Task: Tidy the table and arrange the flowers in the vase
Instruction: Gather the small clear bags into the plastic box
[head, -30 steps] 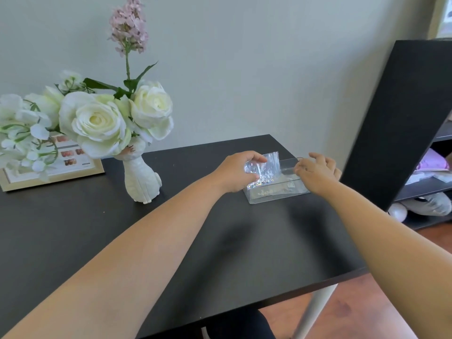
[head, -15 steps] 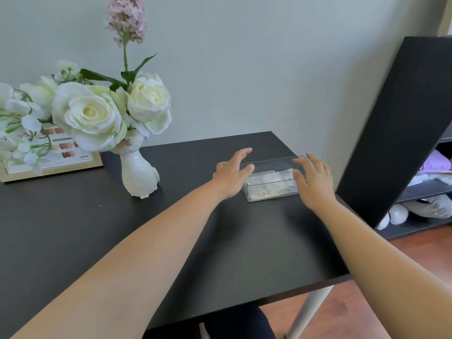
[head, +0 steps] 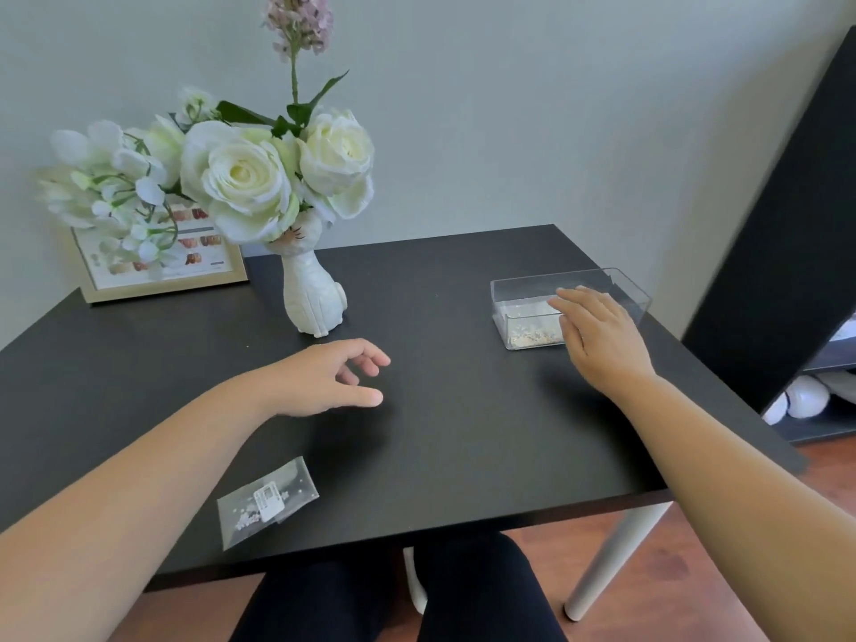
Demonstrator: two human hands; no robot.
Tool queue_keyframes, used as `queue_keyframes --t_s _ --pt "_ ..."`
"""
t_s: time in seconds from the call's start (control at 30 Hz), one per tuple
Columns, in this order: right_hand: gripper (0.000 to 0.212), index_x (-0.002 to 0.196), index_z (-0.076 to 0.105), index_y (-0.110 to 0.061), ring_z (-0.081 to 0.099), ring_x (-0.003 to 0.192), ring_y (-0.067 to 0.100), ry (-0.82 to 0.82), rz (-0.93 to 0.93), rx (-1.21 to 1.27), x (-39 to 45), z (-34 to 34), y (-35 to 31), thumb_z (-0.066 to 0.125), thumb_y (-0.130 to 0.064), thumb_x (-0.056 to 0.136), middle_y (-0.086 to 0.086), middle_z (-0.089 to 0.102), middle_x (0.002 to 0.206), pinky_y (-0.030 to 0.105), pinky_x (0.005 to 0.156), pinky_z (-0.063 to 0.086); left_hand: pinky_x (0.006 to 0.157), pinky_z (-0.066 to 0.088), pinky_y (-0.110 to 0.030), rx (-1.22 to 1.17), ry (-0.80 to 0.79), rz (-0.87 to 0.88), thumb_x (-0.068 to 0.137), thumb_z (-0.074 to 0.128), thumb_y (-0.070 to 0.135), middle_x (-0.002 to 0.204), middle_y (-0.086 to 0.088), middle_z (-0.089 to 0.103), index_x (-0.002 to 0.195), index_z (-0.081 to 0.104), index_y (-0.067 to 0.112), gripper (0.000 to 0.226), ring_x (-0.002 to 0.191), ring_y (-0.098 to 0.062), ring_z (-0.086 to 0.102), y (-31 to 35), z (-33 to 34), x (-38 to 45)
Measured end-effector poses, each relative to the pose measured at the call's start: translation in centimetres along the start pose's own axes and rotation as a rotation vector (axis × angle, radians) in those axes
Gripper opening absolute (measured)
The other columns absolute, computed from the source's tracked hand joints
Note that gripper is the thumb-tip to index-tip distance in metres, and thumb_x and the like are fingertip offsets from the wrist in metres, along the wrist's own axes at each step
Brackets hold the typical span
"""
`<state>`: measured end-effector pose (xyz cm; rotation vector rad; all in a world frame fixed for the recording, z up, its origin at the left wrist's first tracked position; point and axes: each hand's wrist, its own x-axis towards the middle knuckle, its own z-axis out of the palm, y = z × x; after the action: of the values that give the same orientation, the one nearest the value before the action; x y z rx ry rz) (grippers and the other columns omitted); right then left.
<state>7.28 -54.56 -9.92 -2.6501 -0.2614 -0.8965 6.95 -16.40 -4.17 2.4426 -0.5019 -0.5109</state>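
A white vase point(head: 311, 296) stands at the back middle of the black table point(head: 463, 433), holding white roses point(head: 259, 178) and a tall pink sprig point(head: 298, 16). A clear plastic box point(head: 523, 312) with small beads and bags inside sits at the right. My right hand point(head: 597, 335) hovers flat over the box's near right part, fingers apart, holding nothing. My left hand point(head: 329, 377) floats over the table's middle, fingers loosely curled and empty. A small clear bag point(head: 266, 500) of white bits lies near the front edge, under my left forearm's side.
A framed picture point(head: 162, 266) leans on the wall behind the flowers at the back left. A tall black shelf unit point(head: 787, 224) stands close to the table's right side, with items on its low shelves. My dark-clothed legs show below the front edge.
My left hand put a shiny bag into the box, then pulled back left to the table's middle. The right hand stayed at the box. My view dropped, showing the small bag at the front.
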Motion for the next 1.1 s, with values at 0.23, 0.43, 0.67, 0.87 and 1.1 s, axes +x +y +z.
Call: queue_keyframes --t_s 0.23,0.43,0.67,0.87,1.1 --pt "0.031 0.122 0.064 -0.008 0.053 0.118 0.037 -0.028 -0.023 -0.007 0.0 0.8 -2.4 0.054 -0.006 0.093 0.011 0.065 0.121 0.044 0.104 0.034 0.083 0.049 -0.023 0.210 -0.109 -0.153 0.050 0.083 0.066 0.116 0.021 0.050 0.112 0.054 0.042 0.073 0.103 0.003 0.053 -2.0 0.2 -5.5" --pt "0.036 0.130 0.057 -0.014 0.044 0.128 0.031 -0.105 0.024 -0.046 -0.3 1.0 -2.7 0.049 -0.013 0.095 0.008 0.059 0.130 0.045 0.113 0.025 0.078 0.052 -0.028 0.357 -0.159 -0.290 0.034 0.087 0.062 0.103 0.020 0.055 0.099 0.050 0.039 0.078 0.093 -0.002 0.058 -2.4 0.4 -7.2" --pt "0.036 0.129 0.057 -0.013 0.046 0.125 0.032 -0.099 0.025 -0.051 -0.2 0.9 -2.9 0.050 -0.012 0.094 0.009 0.060 0.127 0.045 0.112 0.025 0.064 0.049 -0.027 0.257 -0.171 -0.215 0.046 0.091 0.052 0.082 0.014 0.069 0.091 0.059 0.036 0.058 0.078 -0.006 0.066 -2.5 0.2 -5.5" --pt "0.036 0.129 0.057 -0.014 0.046 0.124 0.032 -0.099 0.026 -0.060 -0.2 1.1 -2.8 0.051 -0.013 0.093 0.008 0.061 0.126 0.046 0.112 0.025 0.058 0.043 -0.024 0.118 -0.056 -0.092 0.056 0.085 0.053 0.077 0.013 0.065 0.080 0.059 0.033 0.041 0.063 -0.003 0.058 -1.8 1.6 -2.7" --pt "0.036 0.129 0.057 -0.014 0.045 0.126 0.031 -0.102 0.039 -0.054 -0.3 1.1 -2.8 0.051 -0.013 0.093 0.008 0.060 0.127 0.049 0.113 0.024 0.060 0.046 -0.028 -0.132 0.080 -0.013 0.091 0.057 0.055 0.087 -0.003 0.072 0.086 0.058 0.024 0.031 0.063 -0.011 0.057 1.9 3.9 2.1"
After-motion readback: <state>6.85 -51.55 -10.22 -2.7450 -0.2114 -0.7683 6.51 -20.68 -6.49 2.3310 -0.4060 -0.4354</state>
